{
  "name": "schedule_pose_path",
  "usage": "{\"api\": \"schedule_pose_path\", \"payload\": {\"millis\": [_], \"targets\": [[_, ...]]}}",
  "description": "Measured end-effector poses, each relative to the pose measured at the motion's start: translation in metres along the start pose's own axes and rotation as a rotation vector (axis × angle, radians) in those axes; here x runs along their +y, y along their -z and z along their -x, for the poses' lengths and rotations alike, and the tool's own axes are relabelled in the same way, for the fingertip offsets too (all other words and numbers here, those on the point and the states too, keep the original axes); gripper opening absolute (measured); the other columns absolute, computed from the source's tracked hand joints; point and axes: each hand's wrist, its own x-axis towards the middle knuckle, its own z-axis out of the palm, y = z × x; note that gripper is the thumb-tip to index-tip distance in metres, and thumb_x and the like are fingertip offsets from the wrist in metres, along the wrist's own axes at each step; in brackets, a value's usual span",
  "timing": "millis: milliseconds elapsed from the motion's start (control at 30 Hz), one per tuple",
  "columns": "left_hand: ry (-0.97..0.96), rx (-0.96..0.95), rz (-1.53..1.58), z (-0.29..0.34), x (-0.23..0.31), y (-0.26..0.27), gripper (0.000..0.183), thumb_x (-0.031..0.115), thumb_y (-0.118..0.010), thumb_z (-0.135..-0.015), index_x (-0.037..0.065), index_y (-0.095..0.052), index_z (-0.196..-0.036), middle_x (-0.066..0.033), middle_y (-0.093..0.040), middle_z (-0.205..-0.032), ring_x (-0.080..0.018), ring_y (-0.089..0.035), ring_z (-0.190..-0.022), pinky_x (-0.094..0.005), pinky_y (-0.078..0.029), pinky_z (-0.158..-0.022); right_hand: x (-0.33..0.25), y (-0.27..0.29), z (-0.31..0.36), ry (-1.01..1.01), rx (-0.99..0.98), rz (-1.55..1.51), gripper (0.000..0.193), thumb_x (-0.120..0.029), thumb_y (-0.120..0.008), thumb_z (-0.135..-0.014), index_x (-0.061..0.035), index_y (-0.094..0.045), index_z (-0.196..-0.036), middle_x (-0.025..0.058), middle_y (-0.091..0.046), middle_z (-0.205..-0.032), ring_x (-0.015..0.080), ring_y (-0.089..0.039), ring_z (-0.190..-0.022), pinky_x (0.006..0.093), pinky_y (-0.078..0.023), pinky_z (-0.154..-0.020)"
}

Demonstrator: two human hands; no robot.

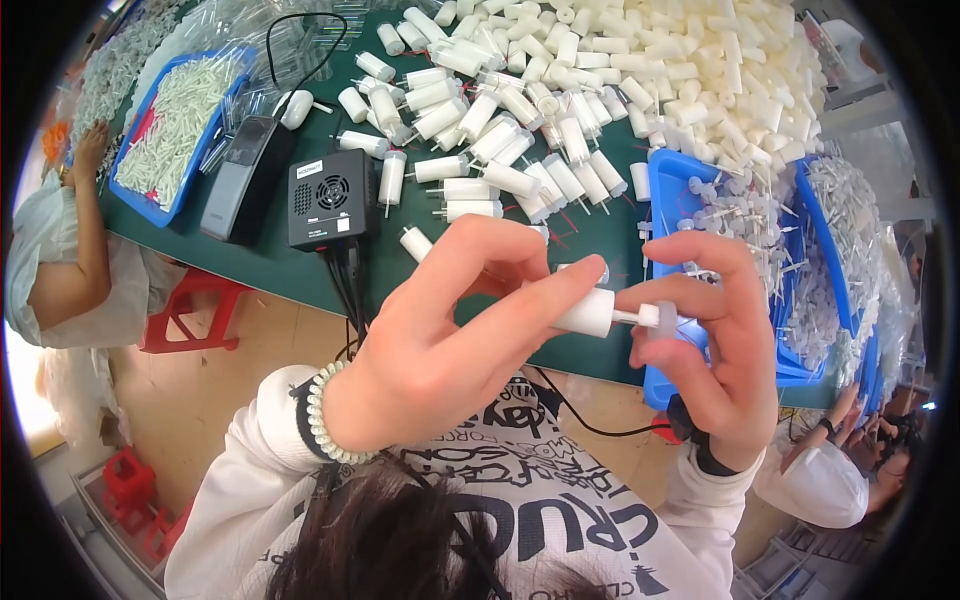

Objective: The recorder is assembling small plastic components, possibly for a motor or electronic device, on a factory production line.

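Observation:
My left hand (435,335) is closed round a white cylinder (590,313), thumb and fingers along its sides. A thin pale stem (628,317) sticks out of the cylinder's right end. In my right hand (725,345), the fingertips pinch a small translucent white cap-like piece (662,320). That piece meets the end of the stem, in line with the cylinder; how deep the stem sits in it cannot be made out. Just beyond my hands, similar white cylinders with thin shafts (510,180) lie loose on the green table (400,275).
A large heap of plain cream cylinders (700,60) covers the far right. At the right stand blue trays (662,390) of small translucent parts. A black fan box (333,200), a grey device (238,180) and a blue tray (160,212) of small white pieces sit left. Other people work at both sides.

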Motion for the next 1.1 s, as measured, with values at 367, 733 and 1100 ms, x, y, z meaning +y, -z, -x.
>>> {"api": "schedule_pose_path", "payload": {"millis": [367, 733, 1100], "targets": [[0.099, 0.038, 0.087, 0.004, -0.010, 0.004, 0.037, -0.002, -0.073, -0.066, 0.000, -0.066, -0.102, -0.0080, -0.048, -0.090, -0.0120, -0.056, -0.065, -0.0226, -0.045, -0.056, 0.022, -0.016, -0.025, 0.398, 0.206, 0.127, 0.027, 0.001, -0.075, -0.065, -0.0001, -0.064, -0.089, 0.0109, -0.066, -0.090, 0.0198, -0.065, -0.073, 0.0261, -0.051, -0.063], [0.182, 0.073, 0.089, 0.011, -0.017, 0.034, 0.036, -0.005, -0.070, -0.067, 0.001, -0.066, -0.102, -0.0079, -0.048, -0.087, -0.0130, -0.054, -0.067, -0.0230, -0.046, -0.056, 0.003, -0.031, -0.062, 0.507, 0.036, 0.149, 0.022, -0.001, -0.077, -0.062, -0.0018, -0.066, -0.081, 0.0087, -0.068, -0.084, 0.0206, -0.066, -0.073, 0.0267, -0.051, -0.061], [0.565, 0.282, 0.324, 0.030, -0.040, 0.080, 0.032, 0.002, -0.059, -0.079, 0.000, -0.058, -0.111, -0.0100, -0.060, -0.101, -0.0152, -0.053, -0.085, -0.0254, -0.042, -0.077, -0.006, -0.053, -0.307, 0.323, -0.239, 0.807, 0.032, -0.033, -0.065, -0.073, -0.0069, -0.066, -0.091, 0.0101, -0.066, -0.080, 0.0251, -0.064, -0.077, 0.0321, -0.049, -0.069]]}}
